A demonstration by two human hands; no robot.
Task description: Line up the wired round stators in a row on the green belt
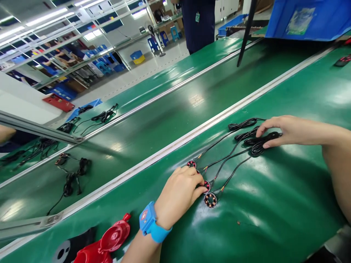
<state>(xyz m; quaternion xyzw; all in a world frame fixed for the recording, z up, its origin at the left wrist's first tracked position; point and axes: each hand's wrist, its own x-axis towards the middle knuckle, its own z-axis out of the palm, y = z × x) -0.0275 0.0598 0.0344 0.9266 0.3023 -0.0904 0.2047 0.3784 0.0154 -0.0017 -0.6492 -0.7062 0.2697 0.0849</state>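
Several small round coil parts [210, 199] with copper windings lie in a row on the green bench [274, 212], each trailing a black cable to a coiled bundle [256, 140]. My left hand [179, 193], wearing a blue wrist band, rests curled on the coil ends, fingertips pressing one coil. My right hand [276, 131] lies over the black cable bundles, fingers pinched on one of them.
A green conveyor belt [153, 120] runs beyond a metal rail and carries more cable bundles [72, 177]. A red plastic part [111, 239] lies at the near edge. A person in dark clothes [197, 22] stands across the line. A blue bin [307, 18] sits far right.
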